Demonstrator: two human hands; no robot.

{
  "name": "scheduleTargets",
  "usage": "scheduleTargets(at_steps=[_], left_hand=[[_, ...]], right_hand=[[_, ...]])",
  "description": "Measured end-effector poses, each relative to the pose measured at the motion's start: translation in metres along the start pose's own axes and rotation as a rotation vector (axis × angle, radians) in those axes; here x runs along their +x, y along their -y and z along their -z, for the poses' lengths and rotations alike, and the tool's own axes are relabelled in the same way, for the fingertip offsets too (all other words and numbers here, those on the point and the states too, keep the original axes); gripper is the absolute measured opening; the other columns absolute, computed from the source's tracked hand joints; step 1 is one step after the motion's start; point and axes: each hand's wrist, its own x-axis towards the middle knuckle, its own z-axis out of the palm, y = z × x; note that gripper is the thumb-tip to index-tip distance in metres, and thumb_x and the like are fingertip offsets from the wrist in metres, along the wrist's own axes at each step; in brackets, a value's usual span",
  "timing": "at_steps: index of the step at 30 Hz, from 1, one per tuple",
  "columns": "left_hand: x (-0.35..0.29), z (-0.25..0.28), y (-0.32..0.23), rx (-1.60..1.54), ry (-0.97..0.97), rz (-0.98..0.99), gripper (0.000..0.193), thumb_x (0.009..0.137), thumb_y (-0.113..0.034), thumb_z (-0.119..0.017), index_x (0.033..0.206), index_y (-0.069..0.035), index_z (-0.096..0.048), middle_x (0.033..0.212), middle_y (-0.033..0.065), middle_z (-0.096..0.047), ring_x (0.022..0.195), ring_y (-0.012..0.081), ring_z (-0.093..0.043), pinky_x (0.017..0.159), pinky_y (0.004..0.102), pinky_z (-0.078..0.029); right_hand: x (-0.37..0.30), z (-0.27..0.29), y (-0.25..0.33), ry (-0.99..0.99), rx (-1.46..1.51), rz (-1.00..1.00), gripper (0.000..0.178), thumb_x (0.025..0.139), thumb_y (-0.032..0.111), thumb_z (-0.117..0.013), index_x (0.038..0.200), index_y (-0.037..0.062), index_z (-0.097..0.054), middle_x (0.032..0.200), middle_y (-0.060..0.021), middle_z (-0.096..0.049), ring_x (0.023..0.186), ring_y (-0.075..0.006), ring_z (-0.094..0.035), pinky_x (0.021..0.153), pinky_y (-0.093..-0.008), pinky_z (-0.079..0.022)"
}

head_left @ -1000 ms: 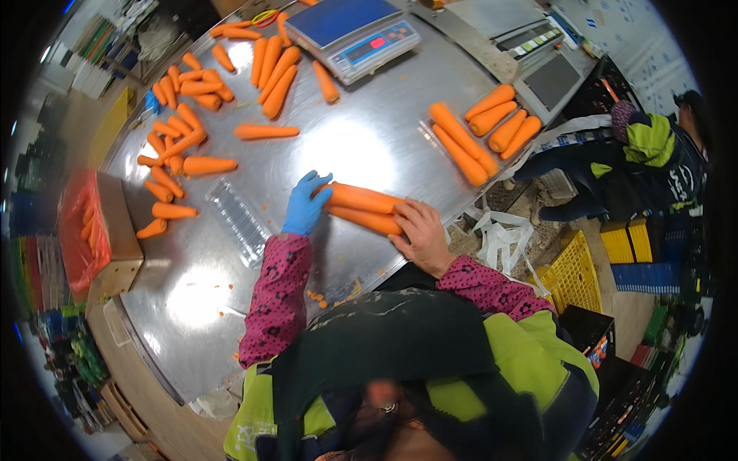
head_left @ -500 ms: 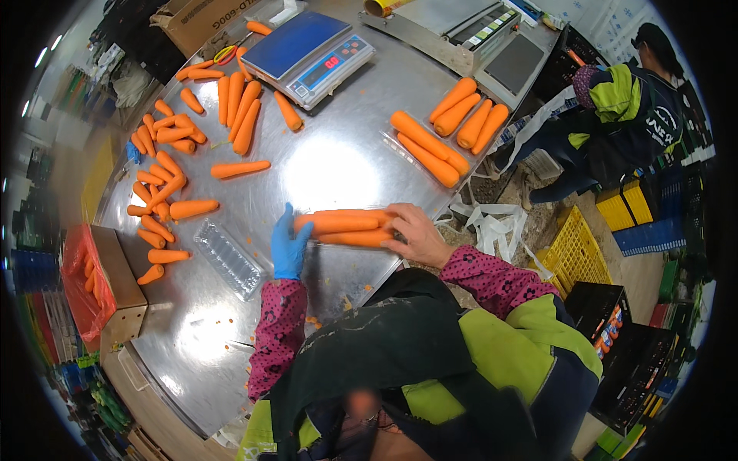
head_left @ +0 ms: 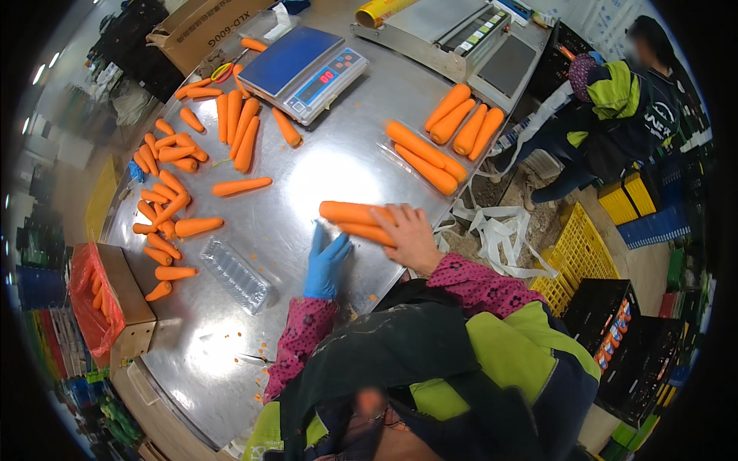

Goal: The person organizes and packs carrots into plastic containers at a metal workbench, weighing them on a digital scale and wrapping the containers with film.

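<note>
A small group of carrots (head_left: pixel 356 213) lies side by side on the steel table in front of me. My right hand (head_left: pixel 411 240), bare, is closed over their right ends. I cannot make out whether a clear tray is beneath them. At their lower left, my left hand (head_left: pixel 328 265), in a blue glove, has its fingers stretched out and holds nothing. An empty clear plastic tray (head_left: pixel 233 275) rests left of that hand. To the right are more carrots (head_left: pixel 425 146) grouped in clear trays.
Many loose carrots (head_left: pixel 198 226) are scattered at left. A blue-topped scale (head_left: pixel 296 65) and a wrapping machine (head_left: pixel 438 38) stand at the back. A box lined with red plastic (head_left: pixel 108 307) is at the left edge. A co-worker (head_left: pixel 623 115) bends at right, near a yellow crate (head_left: pixel 576 257).
My left hand has come off the carrots' left ends and moved right and nearer to me. The carrots have shifted slightly and tilted under my right hand.
</note>
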Motion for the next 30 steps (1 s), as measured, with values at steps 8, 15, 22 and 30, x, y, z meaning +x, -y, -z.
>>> scheduleTargets(at_steps=[8, 15, 22, 30], left_hand=[[0.014, -0.041, 0.01, 0.199, 0.118, 0.02, 0.073, 0.094, -0.01, -0.063, 0.158, -0.01, -0.027, 0.155, 0.0163, -0.035, 0.13, 0.0257, -0.051, 0.108, 0.0363, -0.044], [-0.064, 0.026, -0.004, 0.462, -0.35, -0.394, 0.054, 0.096, -0.005, -0.06, 0.148, -0.009, -0.047, 0.142, 0.0121, -0.054, 0.123, 0.0219, -0.057, 0.105, 0.034, -0.046], [-0.148, 0.091, -0.002, 0.365, -0.88, -0.616, 0.045, 0.095, -0.002, -0.059, 0.139, -0.005, -0.056, 0.133, 0.0118, -0.061, 0.119, 0.0187, -0.058, 0.103, 0.0321, -0.045], [-0.184, 0.132, 0.004, 0.325, -0.884, -0.578, 0.045, 0.094, -0.002, -0.06, 0.139, -0.004, -0.056, 0.13, 0.01, -0.062, 0.114, 0.0159, -0.058, 0.1, 0.0306, -0.046]], right_hand=[[0.014, 0.006, -0.055, -0.104, -0.047, -0.247, 0.088, 0.077, 0.042, -0.077, 0.15, 0.0114, -0.04, 0.134, -0.0156, -0.049, 0.116, -0.0341, -0.046, 0.097, -0.0471, -0.035], [0.014, 0.008, -0.031, -0.233, -0.09, -0.156, 0.073, 0.083, 0.029, -0.074, 0.146, 0.0072, -0.045, 0.136, -0.0195, -0.047, 0.125, -0.0383, -0.042, 0.104, -0.0531, -0.03], [0.054, -0.013, 0.088, -0.023, 0.528, 0.522, 0.04, 0.084, 0.01, -0.068, 0.124, 0.0026, -0.062, 0.127, -0.0174, -0.056, 0.121, -0.0374, -0.05, 0.103, -0.0486, -0.039], [0.08, -0.091, 0.24, 0.053, 0.257, 0.826, 0.028, 0.078, 0.005, -0.064, 0.107, 0.0016, -0.064, 0.107, -0.0136, -0.06, 0.11, -0.0299, -0.056, 0.108, -0.0504, -0.033]])
